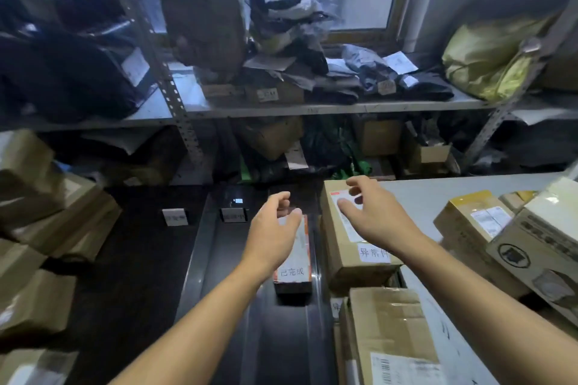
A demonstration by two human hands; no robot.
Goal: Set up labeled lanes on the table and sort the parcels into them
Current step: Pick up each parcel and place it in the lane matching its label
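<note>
a narrow dark parcel (294, 256) lies lengthwise on the dark table (140, 259), near the middle of the scene, with a white handwritten label (292, 272) on its near end. the left hand (275, 228) hovers over its far end, fingers loosely spread and curved, gripping nothing (whether the fingertips touch the parcel is hard to tell). just to the right stands a brown cardboard box (350, 237), taller than the dark parcel, carrying a shipping slip on top and a white handwritten tag (374, 251) on its near face. the right hand (372, 212) is spread above this box's top, fingers open and relaxed, holding nothing.

nearer, on the right, another taped carton (391, 334) sits with a barcode sticker at its near edge. further right, on a pale table surface (438, 194), several more boxes (513, 234) are stacked close together.

on the far part of the dark table two small white cards (175, 216) stand upright, well apart from the hands. to the left, brown cartons (47, 206) pile up. beyond the tables a metal shelf rack (281, 108) holds bags, boxes and soft packets, with a yellow sack (488, 59) at the far right.
</note>
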